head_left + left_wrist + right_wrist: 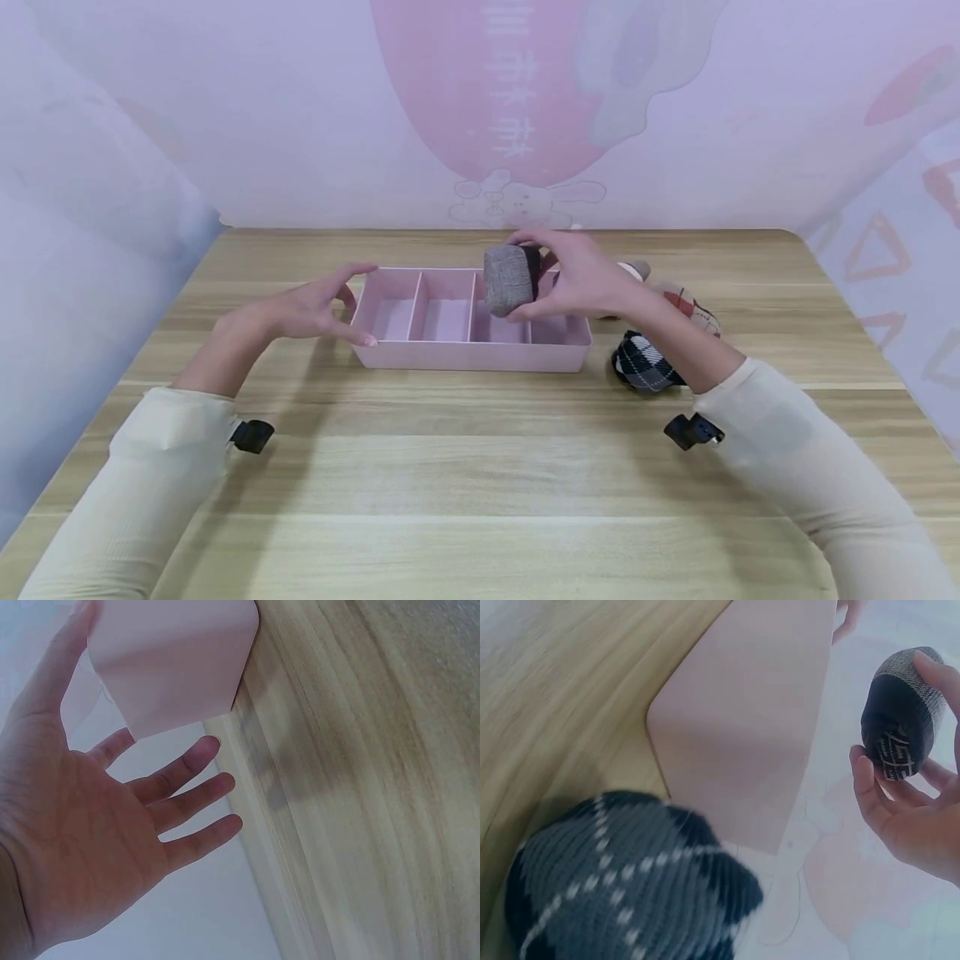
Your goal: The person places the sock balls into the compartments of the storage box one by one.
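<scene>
A pink divided tray sits on the wooden table, with several compartments. My right hand grips a rolled grey and black sock bundle in the air above the tray's right half; the same sock bundle shows between thumb and fingers in the right wrist view. My left hand is spread, fingers straight, at the tray's left end, the thumb near its front corner and the fingers near its rim. In the left wrist view the open left hand hovers beside the tray's corner.
A black and grey argyle sock ball lies just right of the tray, large in the right wrist view as the argyle ball. A beige and red patterned sock bundle lies behind it. A patterned wall stands beyond the table's back edge.
</scene>
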